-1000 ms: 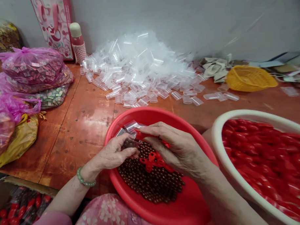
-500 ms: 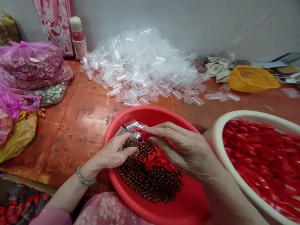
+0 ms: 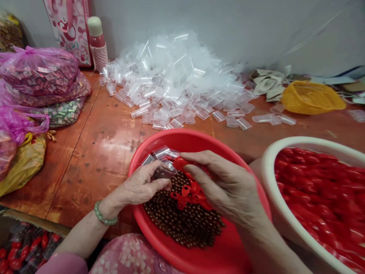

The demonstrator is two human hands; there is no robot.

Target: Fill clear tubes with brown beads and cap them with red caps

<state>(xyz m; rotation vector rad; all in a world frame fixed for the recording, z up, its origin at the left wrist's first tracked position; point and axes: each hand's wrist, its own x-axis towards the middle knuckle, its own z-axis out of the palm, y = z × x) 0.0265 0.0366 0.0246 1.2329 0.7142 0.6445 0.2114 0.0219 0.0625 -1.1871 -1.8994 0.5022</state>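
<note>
My left hand [image 3: 145,184] pinches a small clear plastic sleeve [image 3: 165,168] above a red plastic basin [image 3: 182,139]. My right hand [image 3: 226,187] grips a red cord [image 3: 183,164] that runs towards the sleeve, and its end looks to be inside, though fingers partly hide it. A red knotted ornament [image 3: 189,194] lies under my right hand, on a heap of small brown beads [image 3: 185,225] in the basin. A few more clear sleeves [image 3: 160,153] rest near the basin's far rim.
A white basin [image 3: 276,165] of red cords stands to my right. Ahead, a large pile of clear sleeves [image 3: 174,79] covers the orange-brown table [image 3: 90,172]. Pink bags of small packets lie left, a yellow basket [image 3: 313,97] right, and a box of red items [image 3: 21,254] lower left.
My hands stay close together and keep hold of the sleeve and red cord. The view has shifted slightly, and the scene sits a little further right in the frame.
</note>
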